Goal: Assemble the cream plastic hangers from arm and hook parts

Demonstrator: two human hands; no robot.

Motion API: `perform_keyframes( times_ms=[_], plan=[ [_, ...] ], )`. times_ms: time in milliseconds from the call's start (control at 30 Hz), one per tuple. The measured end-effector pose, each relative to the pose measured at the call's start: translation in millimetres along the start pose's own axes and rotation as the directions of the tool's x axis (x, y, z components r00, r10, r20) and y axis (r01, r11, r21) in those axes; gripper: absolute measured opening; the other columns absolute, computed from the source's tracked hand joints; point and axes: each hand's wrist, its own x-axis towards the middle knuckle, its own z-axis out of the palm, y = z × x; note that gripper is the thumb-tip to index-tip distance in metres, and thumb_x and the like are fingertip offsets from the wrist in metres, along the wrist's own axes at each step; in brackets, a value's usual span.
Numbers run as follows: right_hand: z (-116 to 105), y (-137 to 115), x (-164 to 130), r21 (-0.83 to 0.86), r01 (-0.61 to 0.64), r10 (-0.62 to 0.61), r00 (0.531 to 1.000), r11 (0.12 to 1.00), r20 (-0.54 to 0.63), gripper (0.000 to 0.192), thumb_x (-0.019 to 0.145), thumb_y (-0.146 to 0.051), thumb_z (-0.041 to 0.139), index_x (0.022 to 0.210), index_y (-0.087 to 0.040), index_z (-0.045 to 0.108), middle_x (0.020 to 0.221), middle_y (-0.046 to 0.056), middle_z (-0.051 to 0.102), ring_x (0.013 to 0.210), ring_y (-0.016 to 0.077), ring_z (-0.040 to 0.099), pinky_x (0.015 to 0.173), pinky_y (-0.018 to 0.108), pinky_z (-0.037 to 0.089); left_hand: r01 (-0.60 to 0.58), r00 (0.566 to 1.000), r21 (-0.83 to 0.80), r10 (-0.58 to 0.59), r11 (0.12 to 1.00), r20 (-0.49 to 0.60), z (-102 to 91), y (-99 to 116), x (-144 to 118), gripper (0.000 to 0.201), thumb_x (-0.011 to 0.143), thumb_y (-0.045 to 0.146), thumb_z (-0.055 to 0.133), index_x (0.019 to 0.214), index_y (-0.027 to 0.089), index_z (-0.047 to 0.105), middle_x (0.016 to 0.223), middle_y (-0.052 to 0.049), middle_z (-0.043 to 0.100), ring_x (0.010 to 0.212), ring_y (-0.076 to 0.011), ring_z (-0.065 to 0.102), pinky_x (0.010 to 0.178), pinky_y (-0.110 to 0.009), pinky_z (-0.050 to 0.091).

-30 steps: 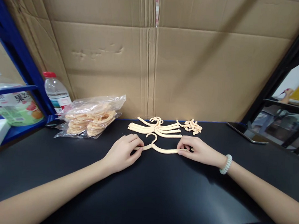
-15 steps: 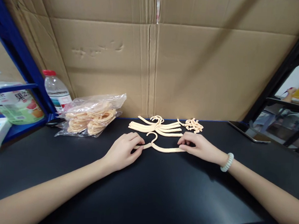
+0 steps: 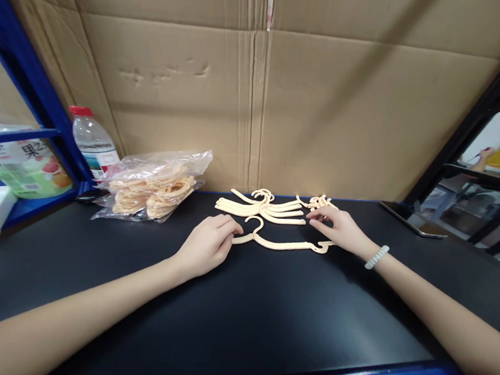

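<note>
A cream plastic clothes hanger (image 3: pixel 280 245) lies on the black table with its hook pointing away from me. My left hand (image 3: pixel 207 243) is closed on its left arm, whose end is hidden under the fingers. At the tip of the right arm sits a small curved end piece (image 3: pixel 321 248). My right hand (image 3: pixel 339 231) is off the hanger, thumb and fingers apart, beside a heap of small cream pieces (image 3: pixel 317 202) that it partly covers. Just behind the hanger lies a bunch of similar hanger bodies (image 3: pixel 261 210), their hooks overlapping.
On the left rests a clear plastic bag (image 3: pixel 151 189) of cream pieces, with a red-capped bottle (image 3: pixel 93 142) behind it. A dark flat device (image 3: pixel 412 220) lies at the right. Cardboard (image 3: pixel 175 91) walls off the back, and blue rails (image 3: pixel 52 82) frame the left.
My right hand has left the hanger's right arm and moved right and away from me to the small pieces. The end piece on that arm now shows. My left hand stays on the hanger.
</note>
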Motion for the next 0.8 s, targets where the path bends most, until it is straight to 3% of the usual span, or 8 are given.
perform_keyframes(
  times_ms=[233, 467, 633, 800],
  plan=[
    [12.0, 1.3, 9.2, -0.150, 0.130, -0.123, 0.991, 0.980, 0.059, 0.016, 0.087, -0.027, 0.055, 0.095, -0.019, 0.066, 0.094, 0.007, 0.068, 0.088, 0.0230, 0.061, 0.081, 0.039, 0.049, -0.015, 1.000, 0.010, 0.015, 1.000, -0.010, 0.0, 2.0, 0.6, 0.021, 0.085, 0.009, 0.042, 0.093, 0.018, 0.059, 0.089, -0.004, 0.062, 0.084, -0.0195, 0.056, 0.074, -0.033, 0.042],
    [16.4, 1.7, 12.7, -0.204, 0.184, -0.160, 0.979, 0.962, 0.129, 0.011, 0.088, -0.023, 0.057, 0.090, -0.018, 0.067, 0.087, 0.007, 0.066, 0.084, 0.0227, 0.059, 0.079, 0.038, 0.047, -0.031, 0.999, 0.011, 0.032, 0.999, -0.031, -0.8, 2.9, 1.9, 0.020, 0.083, 0.009, 0.043, 0.091, 0.018, 0.059, 0.087, -0.005, 0.061, 0.085, -0.0204, 0.055, 0.074, -0.033, 0.043],
    [15.6, 1.4, 13.3, -0.144, 0.147, -0.133, 0.986, 0.978, 0.102, 0.014, 0.088, -0.026, 0.057, 0.081, -0.019, 0.066, 0.078, 0.005, 0.064, 0.076, 0.0206, 0.058, 0.073, 0.036, 0.047, -0.023, 0.998, 0.005, 0.024, 1.000, -0.060, -2.0, 3.0, 1.8, 0.019, 0.083, 0.011, 0.043, 0.090, 0.018, 0.059, 0.087, -0.005, 0.062, 0.084, -0.0205, 0.055, 0.074, -0.034, 0.043],
    [11.9, -0.8, 6.9, -0.015, 0.015, -0.014, 0.996, 1.000, 0.084, 0.017, 0.086, -0.033, 0.057, 0.081, -0.019, 0.065, 0.074, 0.003, 0.064, 0.068, 0.0174, 0.058, 0.063, 0.032, 0.048, 0.010, 0.995, -0.038, -0.014, 0.999, -0.101, -3.6, 1.9, 1.3, 0.018, 0.083, 0.013, 0.044, 0.090, 0.019, 0.060, 0.087, -0.005, 0.063, 0.085, -0.0201, 0.056, 0.077, -0.034, 0.045]
  ],
)
